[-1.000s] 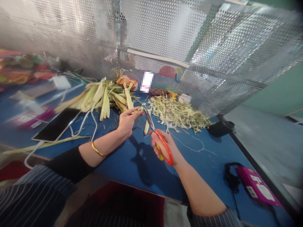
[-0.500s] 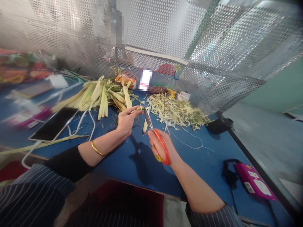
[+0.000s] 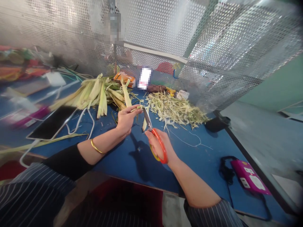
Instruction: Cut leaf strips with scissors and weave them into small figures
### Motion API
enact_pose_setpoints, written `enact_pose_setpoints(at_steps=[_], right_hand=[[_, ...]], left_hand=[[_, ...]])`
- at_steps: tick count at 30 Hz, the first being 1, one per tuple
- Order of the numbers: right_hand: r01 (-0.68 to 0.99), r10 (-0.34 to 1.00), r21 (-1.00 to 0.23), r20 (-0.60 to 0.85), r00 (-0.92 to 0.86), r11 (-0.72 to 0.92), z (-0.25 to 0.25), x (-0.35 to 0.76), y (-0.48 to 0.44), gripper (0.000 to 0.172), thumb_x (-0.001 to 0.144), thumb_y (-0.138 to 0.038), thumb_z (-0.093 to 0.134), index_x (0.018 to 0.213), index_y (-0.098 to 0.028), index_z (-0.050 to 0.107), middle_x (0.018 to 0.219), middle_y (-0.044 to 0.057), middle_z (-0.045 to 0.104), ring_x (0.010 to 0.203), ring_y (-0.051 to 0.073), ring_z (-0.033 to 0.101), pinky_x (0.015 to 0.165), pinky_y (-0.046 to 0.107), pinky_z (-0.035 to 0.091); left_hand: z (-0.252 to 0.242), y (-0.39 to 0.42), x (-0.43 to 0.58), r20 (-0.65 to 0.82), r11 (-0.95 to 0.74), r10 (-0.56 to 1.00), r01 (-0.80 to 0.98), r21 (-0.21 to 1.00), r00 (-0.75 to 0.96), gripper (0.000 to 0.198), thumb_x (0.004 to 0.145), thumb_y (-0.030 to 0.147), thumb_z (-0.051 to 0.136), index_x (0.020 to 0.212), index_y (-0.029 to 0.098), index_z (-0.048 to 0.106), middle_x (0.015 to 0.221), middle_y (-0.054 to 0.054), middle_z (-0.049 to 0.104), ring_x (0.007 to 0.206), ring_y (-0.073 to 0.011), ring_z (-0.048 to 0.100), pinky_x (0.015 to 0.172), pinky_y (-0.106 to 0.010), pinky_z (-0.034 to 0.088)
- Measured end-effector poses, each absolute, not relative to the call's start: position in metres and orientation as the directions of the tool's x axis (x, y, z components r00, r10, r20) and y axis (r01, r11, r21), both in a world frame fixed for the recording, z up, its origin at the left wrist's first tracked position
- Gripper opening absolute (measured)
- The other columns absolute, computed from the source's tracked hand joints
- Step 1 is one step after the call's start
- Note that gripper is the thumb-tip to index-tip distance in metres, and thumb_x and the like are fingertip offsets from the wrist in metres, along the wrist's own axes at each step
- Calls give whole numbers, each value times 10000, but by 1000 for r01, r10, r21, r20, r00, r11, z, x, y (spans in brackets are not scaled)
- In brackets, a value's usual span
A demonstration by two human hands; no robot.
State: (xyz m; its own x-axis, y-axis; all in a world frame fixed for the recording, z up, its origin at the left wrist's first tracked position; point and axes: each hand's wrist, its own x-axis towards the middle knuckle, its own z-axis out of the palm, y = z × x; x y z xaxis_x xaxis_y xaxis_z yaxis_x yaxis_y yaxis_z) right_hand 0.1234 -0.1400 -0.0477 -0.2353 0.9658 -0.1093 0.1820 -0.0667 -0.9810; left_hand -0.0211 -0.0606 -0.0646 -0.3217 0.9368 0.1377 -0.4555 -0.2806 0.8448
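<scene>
Between the fingertips of my left hand (image 3: 125, 121) is a small piece of pale green corn husk (image 3: 138, 107). My right hand (image 3: 161, 145) is wrapped round the handles of scissors (image 3: 161, 145), red on one side and yellow on the other. The blades point up and away, with their tips right at the husk piece. Whether the blades are closed on it, I cannot tell. Behind my left hand lies a pile of long corn husks (image 3: 99, 94). Short husk cuttings (image 3: 177, 108) are heaped beyond the scissors to the right.
A black phone (image 3: 53, 122) with a white cable (image 3: 80, 126) lies at left. A pink power strip (image 3: 249, 176) with a black cord sits at right. A black cup (image 3: 216, 124) lies by the right table edge. Perforated metal panels (image 3: 156, 28) stand behind the blue table (image 3: 113, 164).
The view has shifted slightly. Both hands keep nearly the same pose, with the scissor tips still at the husk piece.
</scene>
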Motion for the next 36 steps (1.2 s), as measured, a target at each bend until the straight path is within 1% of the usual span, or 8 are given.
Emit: enact_pose_setpoints(at_steps=[3,6,9,12,17,22,27,36], right_hand=[[202,968,-977,-108,-226,-62,-46,123,-140,407,773,-596,558,771,-196,484,464,-95,370,274,61,357,267,189,266],[126,968,-989,-101,-229,-73,-46,124,-137,399,781,-593,551,794,-201,475,498,-90,402,282,52,355,281,184,263],[-25,961,-997,-65,-268,-75,-47,130,-132,384,802,-586,529,886,-215,475,604,-68,467,356,50,400,348,191,324],[-86,957,-996,13,-291,-12,-46,135,-129,394,821,-584,504,983,-227,473,696,-45,490,466,66,442,451,214,387],[-73,934,-997,54,-353,30,-43,138,-130,379,858,-569,455,984,-214,483,687,-36,469,488,76,427,489,238,376],[-62,889,-995,99,-448,80,-41,139,-132,368,877,-549,439,1022,-214,487,682,-36,454,491,80,429,496,245,373],[3,823,-999,27,-567,35,-40,140,-135,449,864,-597,420,1060,-200,491,718,-21,491,490,79,455,500,249,390],[10,832,-999,-33,-554,-33,-38,139,-136,456,859,-610,412,1030,-195,496,692,-29,483,464,73,449,472,237,387]], left_hand=[[-65,-60,-21,143,-287,936,-461,840,-322,259,569,232,815,806,152,750,778,-39,722,667,-115,657,743,-249,510],[-65,-58,-24,115,-258,946,-488,834,-304,294,558,246,823,824,150,744,760,-34,715,659,-118,659,702,-240,511],[-63,-56,-27,77,-212,957,-495,843,-279,290,553,256,824,807,149,735,725,-23,703,634,-116,652,667,-236,508],[-61,-56,-30,114,-225,958,-445,867,-262,280,576,272,812,814,155,722,726,-18,699,607,-107,637,632,-232,498],[-59,-57,-31,165,-272,940,-364,891,-299,275,582,271,808,805,159,693,662,-5,682,567,-102,617,566,-217,460],[-56,-56,-32,191,-308,928,-368,878,-320,227,588,258,796,766,144,712,689,-20,689,586,-117,633,615,-246,485],[-54,-54,-35,201,-321,926,-389,863,-318,206,608,234,774,782,130,734,735,-34,705,637,-116,631,688,-262,509],[-50,-61,-32,227,-331,924,-347,878,-308,143,630,199,750,763,149,753,738,-37,716,666,-121,626,736,-277,518]])
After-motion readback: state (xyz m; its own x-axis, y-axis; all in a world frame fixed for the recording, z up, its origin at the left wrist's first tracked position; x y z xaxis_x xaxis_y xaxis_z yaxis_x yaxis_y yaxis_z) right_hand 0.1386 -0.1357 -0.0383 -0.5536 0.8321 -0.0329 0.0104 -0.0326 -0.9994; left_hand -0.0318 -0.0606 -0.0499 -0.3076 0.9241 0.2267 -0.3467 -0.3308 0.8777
